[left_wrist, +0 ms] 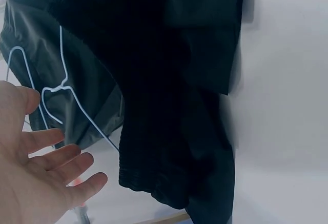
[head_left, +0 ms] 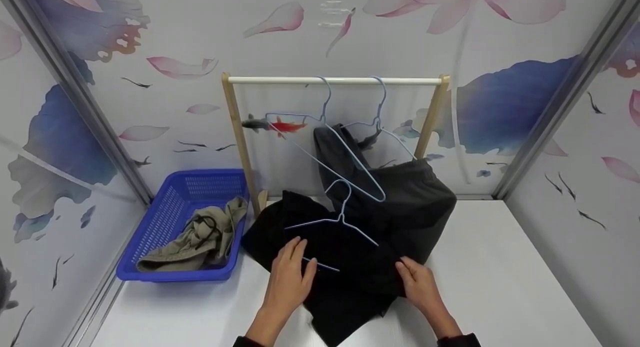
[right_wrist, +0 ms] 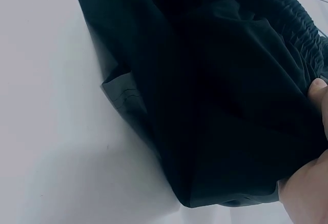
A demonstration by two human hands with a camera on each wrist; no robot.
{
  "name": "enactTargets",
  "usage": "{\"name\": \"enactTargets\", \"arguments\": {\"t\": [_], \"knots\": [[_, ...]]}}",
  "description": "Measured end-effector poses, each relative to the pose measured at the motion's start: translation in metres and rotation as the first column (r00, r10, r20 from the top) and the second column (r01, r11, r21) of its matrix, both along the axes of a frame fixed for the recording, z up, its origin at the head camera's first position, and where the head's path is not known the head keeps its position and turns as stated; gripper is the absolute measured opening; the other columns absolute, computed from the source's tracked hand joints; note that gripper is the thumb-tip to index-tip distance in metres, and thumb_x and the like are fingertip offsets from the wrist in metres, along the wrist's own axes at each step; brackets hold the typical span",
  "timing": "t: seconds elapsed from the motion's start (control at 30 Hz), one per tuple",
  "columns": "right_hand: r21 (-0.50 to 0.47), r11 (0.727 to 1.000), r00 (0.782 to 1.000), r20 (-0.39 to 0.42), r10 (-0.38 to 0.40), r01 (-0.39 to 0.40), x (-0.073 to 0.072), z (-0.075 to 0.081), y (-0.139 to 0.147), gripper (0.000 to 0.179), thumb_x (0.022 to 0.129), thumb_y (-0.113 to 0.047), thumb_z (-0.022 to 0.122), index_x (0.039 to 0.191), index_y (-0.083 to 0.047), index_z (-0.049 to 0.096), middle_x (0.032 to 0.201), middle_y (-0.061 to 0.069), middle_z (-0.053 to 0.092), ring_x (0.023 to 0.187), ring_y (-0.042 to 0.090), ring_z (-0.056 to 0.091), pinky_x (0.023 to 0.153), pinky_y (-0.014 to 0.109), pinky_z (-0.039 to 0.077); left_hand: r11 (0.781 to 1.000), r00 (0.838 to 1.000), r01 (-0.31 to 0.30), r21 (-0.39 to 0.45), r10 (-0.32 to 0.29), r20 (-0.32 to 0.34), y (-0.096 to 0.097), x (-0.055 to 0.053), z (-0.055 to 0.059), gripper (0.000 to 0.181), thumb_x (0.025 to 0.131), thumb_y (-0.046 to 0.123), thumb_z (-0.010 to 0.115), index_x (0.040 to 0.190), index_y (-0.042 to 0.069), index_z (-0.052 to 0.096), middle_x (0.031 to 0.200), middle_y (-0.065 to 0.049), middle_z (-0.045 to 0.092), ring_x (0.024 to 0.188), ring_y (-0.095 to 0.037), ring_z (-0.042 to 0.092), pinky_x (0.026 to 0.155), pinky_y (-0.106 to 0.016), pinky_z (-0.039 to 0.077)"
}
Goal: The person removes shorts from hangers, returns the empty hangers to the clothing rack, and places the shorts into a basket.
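Black pants (head_left: 350, 297) with a gathered elastic waistband (right_wrist: 297, 19) lie bunched on the white table. A light blue wire hanger (head_left: 342, 219) sits partly inside the waist, its hook and shoulders showing and part of its lower bar hidden by cloth. My left hand (head_left: 290, 277) is over the left side of the waist; in the left wrist view its fingers (left_wrist: 66, 167) are loosely spread, apart from the cloth, with nothing between them. At the right side of the waist, my right hand (head_left: 419, 283) pinches the black fabric between thumb and fingers.
Behind stands a rack with a white rail (head_left: 280, 80) and wooden legs. From it hang a bare blue hanger (head_left: 350, 149) and another with dark grey pants (head_left: 415, 197). A blue basket (head_left: 150, 237) at left holds a khaki garment (head_left: 200, 242). Printed walls enclose the table (head_left: 510, 287).
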State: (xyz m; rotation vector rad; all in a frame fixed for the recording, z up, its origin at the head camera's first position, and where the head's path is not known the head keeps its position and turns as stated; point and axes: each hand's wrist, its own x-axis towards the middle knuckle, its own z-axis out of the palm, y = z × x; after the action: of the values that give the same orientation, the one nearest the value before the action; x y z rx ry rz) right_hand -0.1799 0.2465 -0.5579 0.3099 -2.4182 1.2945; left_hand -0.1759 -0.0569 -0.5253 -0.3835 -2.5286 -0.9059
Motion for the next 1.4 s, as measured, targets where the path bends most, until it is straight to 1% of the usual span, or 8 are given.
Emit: {"name": "enactTargets", "arguments": {"t": [0.3, 0.43, 0.53, 0.67, 0.83, 1.0, 1.13, 1.4], "knots": [[-0.013, 0.999, 0.999, -0.021, 0.039, -0.039, 0.004, 0.001, 0.003, 0.028, 0.101, 0.000, 0.060, 0.076, -0.013, 0.055, 0.067, -0.009, 0.041, 0.066, 0.002, 0.044, 0.062, 0.022, 0.039, 0.999, 0.999, -0.038, 0.023, 0.038, 0.004, -0.007, -0.005, -0.002, 0.045, 0.103, 0.022, 0.063, 0.138, -0.007, 0.059, 0.141, -0.027, 0.056, 0.129, -0.045, 0.055, 0.104, -0.061, 0.046], [-0.029, 0.999, 0.998, -0.032, 0.045, -0.046, 0.005, 0.000, 0.004, 0.025, 0.100, 0.001, 0.062, 0.079, -0.013, 0.060, 0.072, -0.007, 0.052, 0.071, 0.002, 0.048, 0.065, 0.022, 0.041, 0.998, 0.998, -0.060, 0.028, 0.060, -0.001, -0.011, -0.009, -0.004, 0.046, 0.102, 0.021, 0.063, 0.139, -0.007, 0.058, 0.142, -0.026, 0.056, 0.130, -0.045, 0.054, 0.105, -0.061, 0.045], [-0.037, 0.998, 0.998, -0.036, 0.045, -0.046, 0.006, 0.000, 0.004, 0.023, 0.099, 0.001, 0.063, 0.081, -0.013, 0.063, 0.076, -0.006, 0.058, 0.073, 0.002, 0.049, 0.066, 0.021, 0.042, 0.997, 0.997, -0.074, 0.038, 0.073, 0.025, -0.014, -0.012, -0.006, 0.048, 0.103, 0.021, 0.063, 0.141, -0.007, 0.056, 0.144, -0.026, 0.054, 0.132, -0.045, 0.052, 0.107, -0.061, 0.044], [-0.038, 0.998, 0.997, -0.059, 0.057, -0.059, 0.007, -0.001, 0.006, 0.023, 0.097, 0.003, 0.063, 0.081, -0.013, 0.064, 0.077, -0.004, 0.060, 0.073, 0.002, 0.049, 0.067, 0.020, 0.041, 0.995, 0.994, -0.089, 0.055, 0.085, 0.062, -0.018, -0.016, -0.008, 0.050, 0.103, 0.020, 0.064, 0.144, -0.006, 0.054, 0.146, -0.026, 0.052, 0.134, -0.046, 0.050, 0.108, -0.061, 0.042], [-0.039, 0.997, 0.993, -0.094, 0.068, -0.072, 0.007, -0.004, 0.006, 0.026, 0.096, 0.007, 0.064, 0.079, -0.012, 0.061, 0.075, -0.003, 0.059, 0.072, 0.001, 0.049, 0.066, 0.017, 0.040, 0.993, 0.992, -0.110, 0.042, 0.107, 0.064, -0.022, -0.021, -0.010, 0.050, 0.102, 0.019, 0.065, 0.144, -0.006, 0.053, 0.147, -0.028, 0.050, 0.136, -0.046, 0.048, 0.111, -0.062, 0.039], [-0.048, 0.997, 0.995, -0.085, 0.058, -0.063, 0.008, -0.007, 0.007, 0.027, 0.094, 0.010, 0.064, 0.078, -0.011, 0.061, 0.074, -0.001, 0.059, 0.072, 0.001, 0.050, 0.067, 0.014, 0.040, 0.992, 0.992, -0.119, 0.042, 0.117, 0.047, -0.025, -0.024, -0.009, 0.049, 0.102, 0.019, 0.065, 0.142, -0.007, 0.055, 0.147, -0.028, 0.051, 0.136, -0.046, 0.048, 0.113, -0.063, 0.035], [-0.067, 0.997, 0.997, -0.066, 0.038, -0.042, 0.010, -0.006, 0.006, 0.025, 0.091, 0.014, 0.064, 0.080, -0.007, 0.064, 0.076, 0.004, 0.063, 0.074, 0.001, 0.052, 0.070, 0.013, 0.042, 0.991, 0.991, -0.122, 0.054, 0.118, 0.070, -0.029, -0.027, -0.009, 0.048, 0.102, 0.019, 0.064, 0.142, -0.007, 0.055, 0.146, -0.028, 0.051, 0.136, -0.047, 0.048, 0.113, -0.062, 0.035], [-0.077, 0.995, 0.998, -0.005, 0.062, -0.062, 0.011, -0.005, 0.009, 0.025, 0.094, 0.013, 0.061, 0.079, -0.007, 0.062, 0.072, 0.004, 0.057, 0.071, 0.003, 0.048, 0.066, 0.019, 0.040, 0.988, 0.987, -0.132, 0.078, 0.124, 0.105, -0.036, -0.029, -0.013, 0.048, 0.102, 0.020, 0.064, 0.142, -0.006, 0.055, 0.140, -0.028, 0.056, 0.129, -0.046, 0.054, 0.108, -0.063, 0.040]]}}
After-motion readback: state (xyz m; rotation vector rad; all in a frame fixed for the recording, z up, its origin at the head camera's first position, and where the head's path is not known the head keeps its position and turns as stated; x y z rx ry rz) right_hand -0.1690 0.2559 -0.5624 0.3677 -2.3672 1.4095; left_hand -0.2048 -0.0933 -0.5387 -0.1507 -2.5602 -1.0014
